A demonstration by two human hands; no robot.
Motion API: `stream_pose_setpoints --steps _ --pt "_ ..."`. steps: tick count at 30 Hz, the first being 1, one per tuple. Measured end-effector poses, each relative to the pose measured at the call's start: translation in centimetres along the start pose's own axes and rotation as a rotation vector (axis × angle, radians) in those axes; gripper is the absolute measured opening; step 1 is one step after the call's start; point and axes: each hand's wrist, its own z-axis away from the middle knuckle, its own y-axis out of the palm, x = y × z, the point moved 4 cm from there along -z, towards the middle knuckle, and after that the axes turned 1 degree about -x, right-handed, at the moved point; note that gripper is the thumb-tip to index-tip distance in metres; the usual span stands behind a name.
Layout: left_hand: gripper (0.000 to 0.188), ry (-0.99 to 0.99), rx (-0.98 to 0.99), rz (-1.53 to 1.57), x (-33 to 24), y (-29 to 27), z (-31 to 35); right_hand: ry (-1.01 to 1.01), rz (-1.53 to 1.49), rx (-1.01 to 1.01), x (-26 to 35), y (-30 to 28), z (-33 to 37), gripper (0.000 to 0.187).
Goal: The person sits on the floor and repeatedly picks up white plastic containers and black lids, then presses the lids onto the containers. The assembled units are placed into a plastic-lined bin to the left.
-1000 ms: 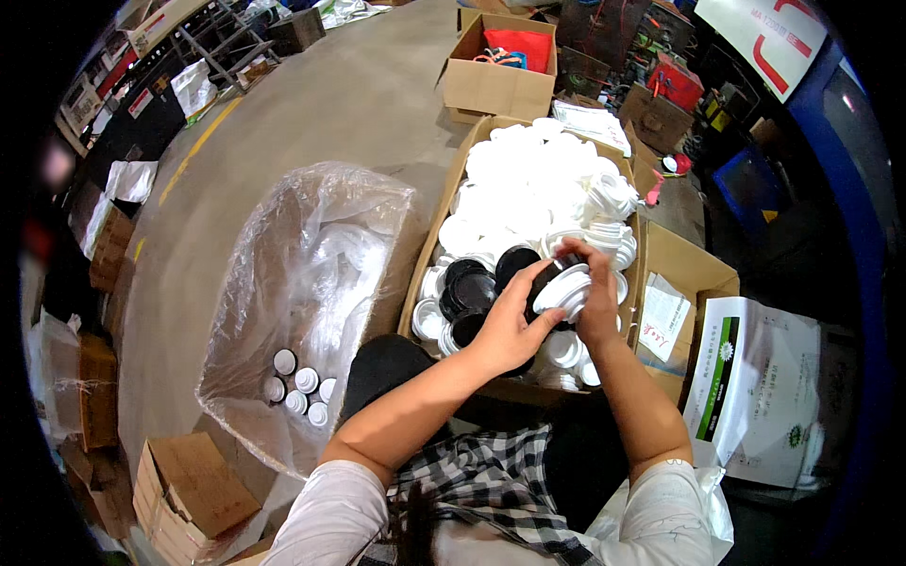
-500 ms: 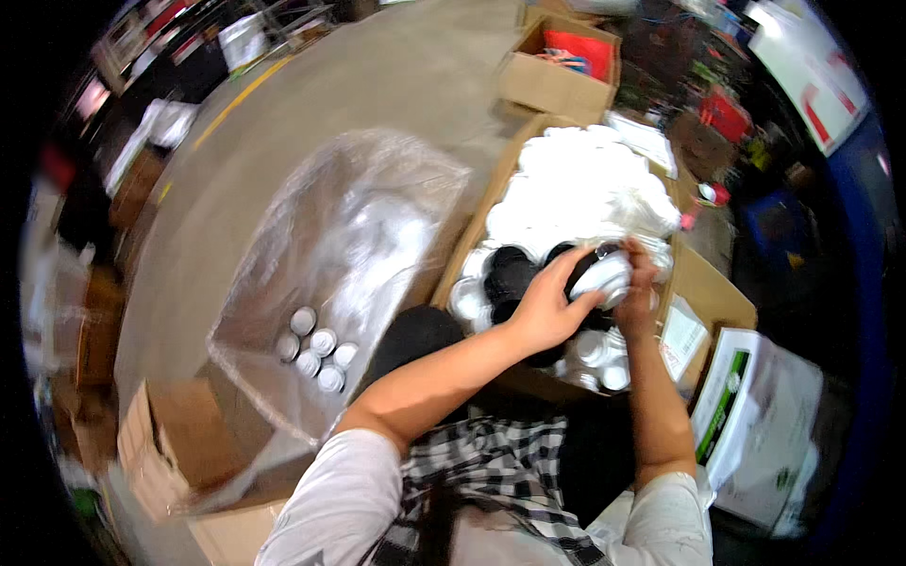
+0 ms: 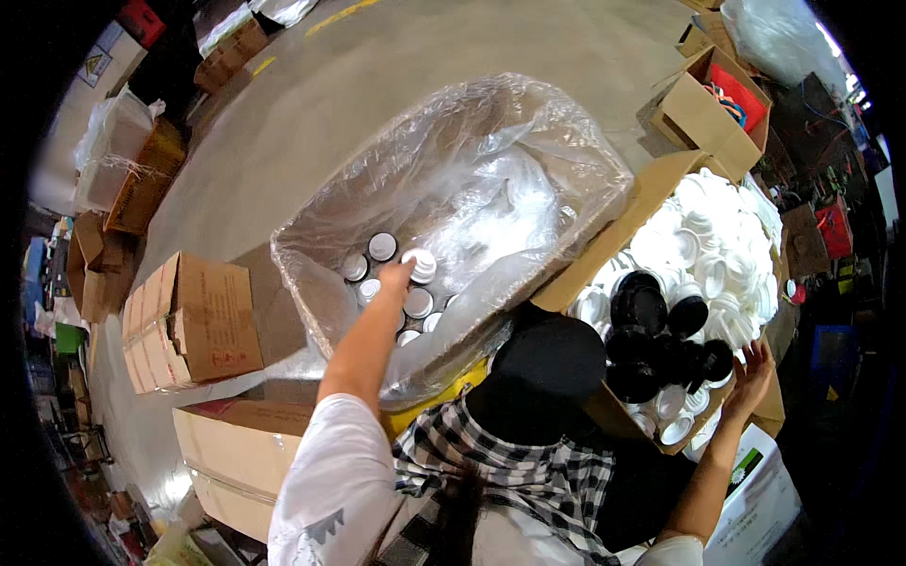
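My left hand is inside a box lined with clear plastic, its fingers closed on a round white lid. Several more white-topped lids lie around it on the plastic, partly hidden by my forearm. Away to the right, my right hand hovers at the near right side of a carton heaped with white lids, fingers apart and nothing visible in them. Close to that hand, several black lids form a loose pile on top of the white ones.
Brown cartons stand at the left. An open carton with a red lining sits beyond the lids, at the far right. A white box is by my right forearm. Between the two work boxes and me is a dark rounded surface.
My hands, together at a white and a black lid over the right carton before, are now apart. The left has moved into the plastic-lined box with a white lid. The view has turned left.
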Motion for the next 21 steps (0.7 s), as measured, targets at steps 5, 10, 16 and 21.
stream_pose_setpoints --steps 5,10,16,21 --pt "0.05 0.028 -0.123 -0.164 7.9 3.2 -5.7 -0.044 0.241 -0.104 0.7 -1.1 2.3 0.053" --pt "0.041 -0.028 0.093 -0.217 9.3 5.0 -5.7 0.062 0.203 -0.184 -1.4 -5.4 3.2 0.053" --pt "0.041 0.224 0.02 -0.839 8.5 5.7 -4.2 0.043 0.29 -0.269 -0.3 -5.3 4.5 0.049" --pt "0.034 0.618 -0.036 -0.516 2.5 8.3 -3.2 -0.007 0.275 -0.184 0.2 -2.4 2.9 0.042"
